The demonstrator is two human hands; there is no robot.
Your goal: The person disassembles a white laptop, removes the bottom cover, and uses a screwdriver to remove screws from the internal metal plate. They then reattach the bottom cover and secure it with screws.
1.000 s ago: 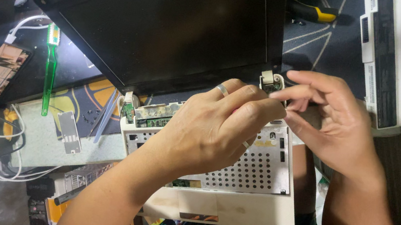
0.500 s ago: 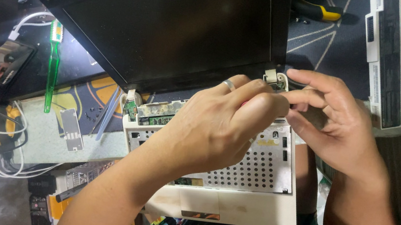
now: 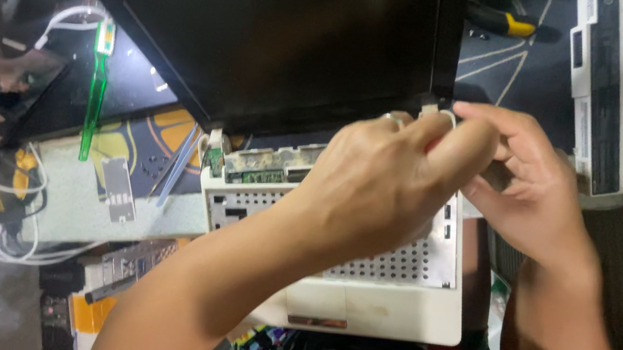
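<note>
Small white laptop (image 3: 360, 298) lies opened up on a cluttered bench, keyboard off so the perforated metal plate (image 3: 395, 263) and a strip of green circuit board (image 3: 260, 175) show; its black screen (image 3: 265, 37) leans back, still joined at the rear corners. Both hands meet at the right hinge (image 3: 432, 109): left hand (image 3: 381, 183) reaches across the base, fingers curled narrow around the hinge spot, likely pinching a small metal part, though what sits between the fingertips is hidden. Right hand (image 3: 521, 183) comes in from the other side, thumb and forefinger closed tight on the same corner, probably steadying it. Green plastic pry tool (image 3: 95, 96) lies well apart at left beside white cables (image 3: 14, 243); a yellow-handled tool (image 3: 501, 21) sits at the top, a white panel (image 3: 610, 92) along the right edge
</note>
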